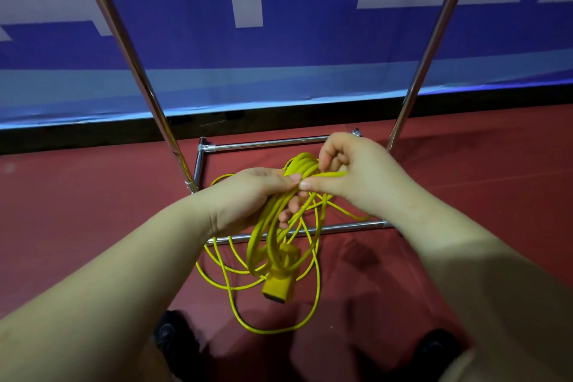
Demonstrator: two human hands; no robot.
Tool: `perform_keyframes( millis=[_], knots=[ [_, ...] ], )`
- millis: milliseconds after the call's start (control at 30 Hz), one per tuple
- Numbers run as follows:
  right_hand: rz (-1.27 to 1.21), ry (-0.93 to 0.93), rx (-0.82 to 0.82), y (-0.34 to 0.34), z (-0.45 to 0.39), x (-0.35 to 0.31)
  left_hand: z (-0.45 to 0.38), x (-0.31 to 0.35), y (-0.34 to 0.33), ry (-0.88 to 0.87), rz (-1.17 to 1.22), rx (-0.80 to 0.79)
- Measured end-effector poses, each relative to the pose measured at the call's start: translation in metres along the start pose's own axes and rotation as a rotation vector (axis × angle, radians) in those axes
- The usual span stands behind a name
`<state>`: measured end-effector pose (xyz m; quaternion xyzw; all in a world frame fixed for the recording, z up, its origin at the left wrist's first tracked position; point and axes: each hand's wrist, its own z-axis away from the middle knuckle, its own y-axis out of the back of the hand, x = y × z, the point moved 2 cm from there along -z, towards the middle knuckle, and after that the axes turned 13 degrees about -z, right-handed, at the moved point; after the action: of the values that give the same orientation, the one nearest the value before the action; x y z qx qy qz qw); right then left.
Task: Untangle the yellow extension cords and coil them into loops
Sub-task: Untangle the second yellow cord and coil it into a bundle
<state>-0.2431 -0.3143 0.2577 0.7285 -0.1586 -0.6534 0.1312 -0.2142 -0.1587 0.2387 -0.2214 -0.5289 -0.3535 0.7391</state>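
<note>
A yellow extension cord (266, 236) hangs in several loops from my hands above the red floor. My left hand (248, 195) grips a bundle of the loops, fingers curled under them. My right hand (350, 170) pinches a strand of the cord at the top of the bundle, thumb tip touching my left thumb. A yellow socket block (279, 287) dangles at the bottom of the loops. Thinner loose loops (316, 288) trail lower and spread toward the floor.
A chrome rack frame stands in front: two slanted poles (148, 93) (424, 65), a far base bar (266, 143) and a near base bar (341, 228) under the cord. A blue and white banner (279, 40) hangs behind. My dark shoes (173, 338) are below.
</note>
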Motion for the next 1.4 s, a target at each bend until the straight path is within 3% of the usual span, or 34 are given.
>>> perform_keyframes(
  millis=[133,300,367,467,567,733,967,1200,1400],
  knots=[
    [0.000,-0.029,0.012,0.002,0.001,0.004,-0.002,0.000,-0.001,0.015,0.010,0.027],
    [0.404,-0.256,-0.280,0.017,0.002,0.024,-0.001,0.003,0.019,0.008,0.090,0.139],
    [0.443,-0.353,-0.337,0.020,0.005,0.039,0.002,0.004,0.029,0.004,0.157,0.173],
    [0.441,-0.405,-0.348,0.020,0.007,0.047,0.006,0.005,0.039,-0.007,0.255,0.208],
    [0.422,-0.343,-0.265,0.018,0.004,0.047,0.006,0.004,0.045,-0.029,0.306,0.273],
    [-0.204,-0.420,-0.146,0.011,0.002,0.025,0.005,0.000,0.046,-0.085,0.212,0.373],
    [-0.916,-0.565,0.059,0.007,0.000,0.004,0.003,0.000,0.036,-0.055,-0.016,0.343],
    [-1.134,-0.641,0.237,0.003,-0.008,0.010,0.002,-0.002,0.020,-0.022,-0.142,0.111],
    [-1.178,-0.651,0.338,0.008,-0.016,0.013,0.004,0.002,0.012,-0.031,-0.043,0.021]
  ],
)
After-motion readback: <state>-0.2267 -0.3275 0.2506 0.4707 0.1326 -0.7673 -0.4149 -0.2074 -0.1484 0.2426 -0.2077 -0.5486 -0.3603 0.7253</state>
